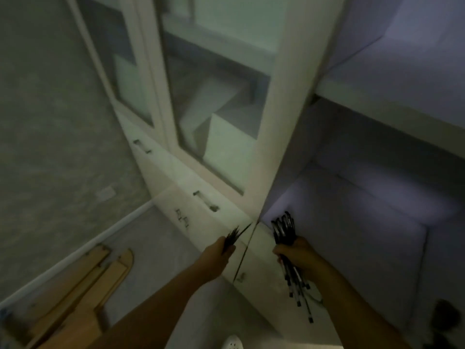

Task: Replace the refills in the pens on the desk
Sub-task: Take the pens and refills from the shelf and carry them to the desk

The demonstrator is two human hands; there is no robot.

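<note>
My right hand point(299, 255) grips a bundle of several pens point(284, 230); their dark caps fan out above my fist and their clear barrels stick out below it. My left hand point(219, 253) grips a thin bunch of dark refills point(235, 234) whose tips point up and right. Both hands are held out in front of a white cabinet, about a forearm's width apart. The view is dim and blurred.
A white cabinet point(276, 122) with glass doors point(221, 109) and drawers with metal handles point(206, 201) stands ahead. A pale desk surface point(352, 222) under a shelf point(377, 102) lies to the right. Wooden furniture parts point(83, 285) lie on the floor at lower left.
</note>
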